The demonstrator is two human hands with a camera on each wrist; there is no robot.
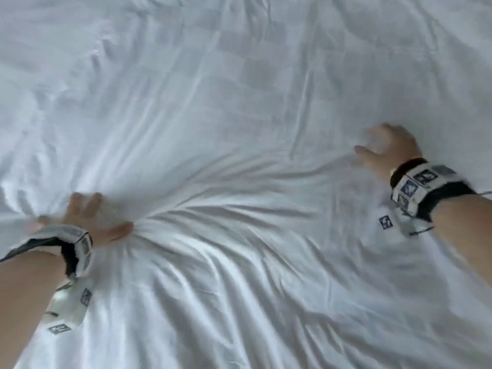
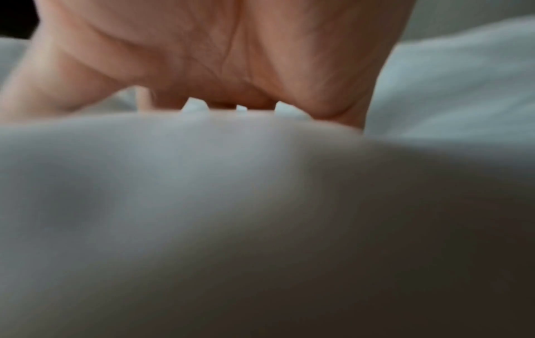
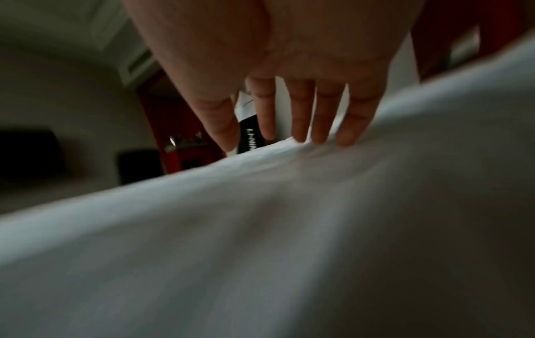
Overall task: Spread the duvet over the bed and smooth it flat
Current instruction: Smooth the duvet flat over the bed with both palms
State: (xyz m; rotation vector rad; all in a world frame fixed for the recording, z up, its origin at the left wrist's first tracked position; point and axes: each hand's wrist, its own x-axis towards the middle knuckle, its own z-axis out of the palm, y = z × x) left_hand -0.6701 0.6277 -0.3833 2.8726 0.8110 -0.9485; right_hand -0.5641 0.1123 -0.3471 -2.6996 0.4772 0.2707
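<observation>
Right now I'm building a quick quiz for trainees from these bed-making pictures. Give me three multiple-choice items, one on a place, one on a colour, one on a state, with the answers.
1. Where do the deepest creases gather?
A. beside the left hand's thumb
B. under the right forearm
C. at the far top edge

2. What colour is the duvet?
A. grey striped
B. white
C. blue

3. How does the right hand meet the fabric?
A. fist bunching it
B. pinching an edge
C. spread fingers pressing down

Answers:
1 A, folds fan out from the left hand.
2 B, the duvet is white all over.
3 C, the right hand shows straight, parted fingers on the cloth.
</observation>
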